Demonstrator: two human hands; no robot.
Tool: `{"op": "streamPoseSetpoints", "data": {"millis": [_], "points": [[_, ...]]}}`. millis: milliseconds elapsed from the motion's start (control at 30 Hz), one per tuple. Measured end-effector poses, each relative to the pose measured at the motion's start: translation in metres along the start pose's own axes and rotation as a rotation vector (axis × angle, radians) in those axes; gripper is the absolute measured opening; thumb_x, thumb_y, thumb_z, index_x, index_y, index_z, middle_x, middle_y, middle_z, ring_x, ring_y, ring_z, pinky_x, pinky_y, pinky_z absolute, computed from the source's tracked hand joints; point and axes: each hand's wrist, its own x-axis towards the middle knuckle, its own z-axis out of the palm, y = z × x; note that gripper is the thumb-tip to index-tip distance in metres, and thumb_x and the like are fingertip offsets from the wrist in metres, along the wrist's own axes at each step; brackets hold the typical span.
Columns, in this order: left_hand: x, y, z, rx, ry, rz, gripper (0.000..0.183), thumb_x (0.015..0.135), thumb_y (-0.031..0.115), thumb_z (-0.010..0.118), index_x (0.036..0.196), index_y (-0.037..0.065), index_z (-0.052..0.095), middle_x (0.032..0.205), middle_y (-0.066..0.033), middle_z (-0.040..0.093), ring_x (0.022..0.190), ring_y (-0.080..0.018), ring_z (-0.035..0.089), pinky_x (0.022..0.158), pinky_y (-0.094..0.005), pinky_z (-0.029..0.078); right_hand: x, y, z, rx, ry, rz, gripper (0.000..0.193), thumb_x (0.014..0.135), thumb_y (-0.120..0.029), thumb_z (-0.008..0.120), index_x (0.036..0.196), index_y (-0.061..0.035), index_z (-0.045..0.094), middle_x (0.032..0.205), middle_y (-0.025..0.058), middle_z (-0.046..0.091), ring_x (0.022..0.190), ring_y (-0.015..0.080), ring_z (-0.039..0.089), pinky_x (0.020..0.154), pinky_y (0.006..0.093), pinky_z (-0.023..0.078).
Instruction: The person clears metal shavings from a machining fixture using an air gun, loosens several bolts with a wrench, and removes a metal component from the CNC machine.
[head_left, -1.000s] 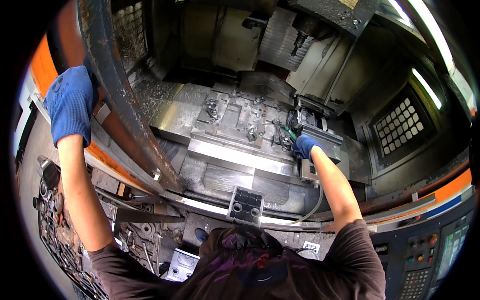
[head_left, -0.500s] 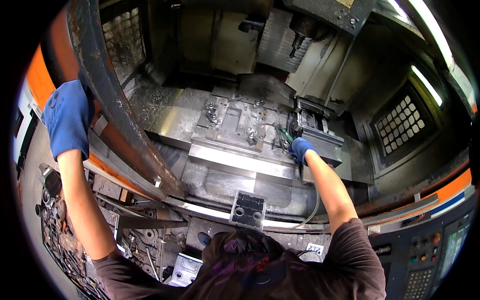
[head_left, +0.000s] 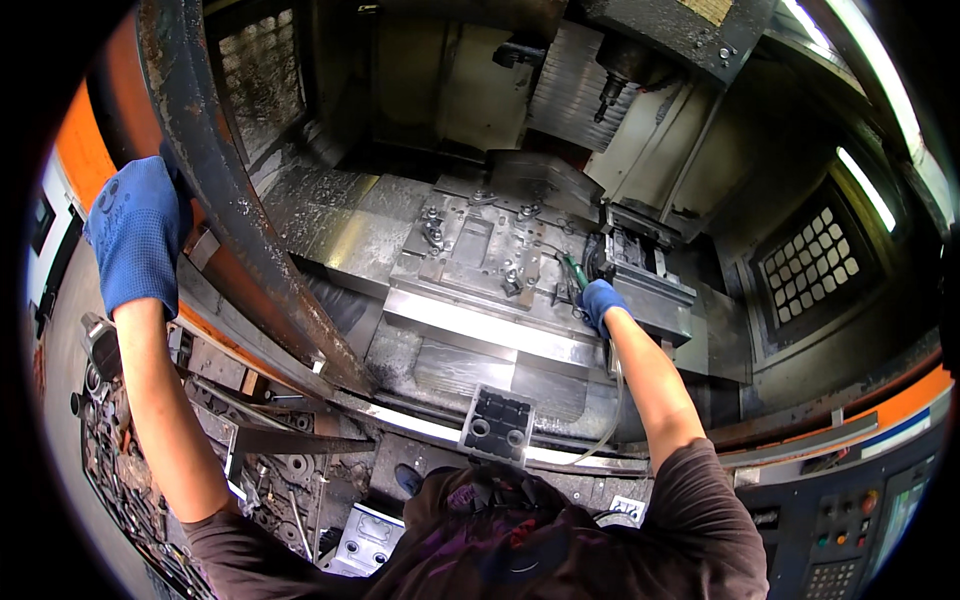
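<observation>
In my gloved right hand (head_left: 602,302) is a green air blow gun (head_left: 575,268), its nozzle pointing up and left over the right end of a metal fixture plate (head_left: 478,252). A pale air hose (head_left: 617,395) hangs from that hand toward the front sill. Bolts and clamps stand on the plate, and a machine vise (head_left: 645,275) sits just right of the gun. At the far left my gloved left hand (head_left: 140,235) is closed on the edge of the machine door (head_left: 222,190); its fingertips are hidden.
Above the table hangs a spindle with a tool (head_left: 612,90). A dark metal block with two holes (head_left: 497,425) rests on the front sill. Loose tools and parts (head_left: 130,470) crowd the lower left. A control panel (head_left: 835,530) stands at the lower right.
My right hand and the blow gun have shifted slightly left relative to the vise, and the hose has swung left. The view has moved a little. My left hand stays on the door.
</observation>
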Motion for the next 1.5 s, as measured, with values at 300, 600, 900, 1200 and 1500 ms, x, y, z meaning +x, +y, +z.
{"op": "streamPoseSetpoints", "data": {"millis": [300, 600, 900, 1200, 1500], "points": [[0.001, 0.012, -0.026, 0.051, -0.224, -0.001, 0.012, 0.075, 0.014, 0.065, 0.081, 0.005, 0.071, 0.082, -0.0174, 0.066, 0.078, -0.0326, 0.065, 0.072, -0.0402, 0.053, 0.005, 0.0, 0.0, 0.039, 0.008, 0.008, 0.014, 0.081, -0.015, 0.064, 0.078, -0.0021, 0.065, 0.061, 0.0123, 0.058, 0.047, 0.0229, 0.055, 0.043, 0.0389, 0.041], [0.001, 0.009, -0.02, 0.002, -0.102, -0.008, 0.014, 0.066, 0.01, 0.071, 0.079, 0.005, 0.071, 0.078, -0.0179, 0.066, 0.076, -0.0336, 0.066, 0.07, -0.0401, 0.052, 0.002, -0.002, 0.003, 0.014, 0.051, -0.024, 0.015, 0.08, -0.016, 0.065, 0.081, -0.0011, 0.067, 0.063, 0.0132, 0.059, 0.051, 0.0239, 0.058, 0.045, 0.0394, 0.044], [0.004, 0.006, -0.017, -0.014, -0.112, 0.019, 0.014, 0.069, 0.005, 0.066, 0.082, 0.007, 0.072, 0.079, -0.0185, 0.066, 0.078, -0.0353, 0.065, 0.068, -0.0408, 0.052, -0.008, -0.008, -0.002, -0.088, 0.062, -0.037, 0.02, 0.078, -0.02, 0.066, 0.083, -0.0006, 0.068, 0.066, 0.0139, 0.062, 0.053, 0.024, 0.059, 0.048, 0.0388, 0.045], [0.013, 0.002, -0.013, -0.016, -0.219, 0.154, 0.015, 0.057, 0.004, 0.075, 0.072, 0.006, 0.073, 0.073, -0.0158, 0.067, 0.071, -0.0315, 0.067, 0.066, -0.0374, 0.053, -0.005, -0.013, -0.002, -0.109, 0.122, -0.091, 0.021, 0.077, -0.015, 0.067, 0.089, 0.0028, 0.068, 0.073, 0.0173, 0.065, 0.059, 0.027, 0.065, 0.05, 0.0386, 0.05], [0.012, -0.003, -0.021, -0.02, -0.276, 0.114, 0.015, 0.058, 0.007, 0.073, 0.073, 0.007, 0.073, 0.072, -0.0159, 0.066, 0.069, -0.031, 0.066, 0.066, -0.0378, 0.053, 0.024, -0.015, 0.027, -0.038, 0.108, -0.13, 0.025, 0.076, -0.017, 0.067, 0.094, -0.0005, 0.067, 0.074, 0.0155, 0.066, 0.061, 0.025, 0.066, 0.052, 0.0368, 0.051]]}}
